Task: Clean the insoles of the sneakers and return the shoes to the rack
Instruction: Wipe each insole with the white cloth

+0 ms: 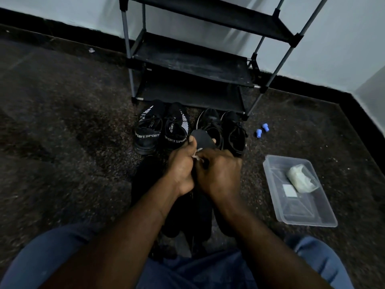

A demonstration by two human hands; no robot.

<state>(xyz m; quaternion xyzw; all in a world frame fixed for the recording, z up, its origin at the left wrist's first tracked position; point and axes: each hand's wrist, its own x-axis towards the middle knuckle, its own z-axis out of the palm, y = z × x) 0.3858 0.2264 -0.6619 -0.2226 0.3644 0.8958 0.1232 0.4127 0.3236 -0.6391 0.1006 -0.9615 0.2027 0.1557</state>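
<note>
My left hand grips a black insole whose rounded end sticks up past my fingers. My right hand presses a small white wipe against the insole, fingers curled round it. Two pairs of sneakers stand on the floor before the rack: a black pair lettered SPORT on the left and a plain black pair on the right. More dark shoes lie under my forearms, hard to make out. The black shoe rack stands against the wall with bare shelves.
A clear plastic tub holding a white bundle and a white square sits on the carpet to the right. Two small blue caps lie near the rack's right leg. A scrap of litter lies at the far left by the skirting.
</note>
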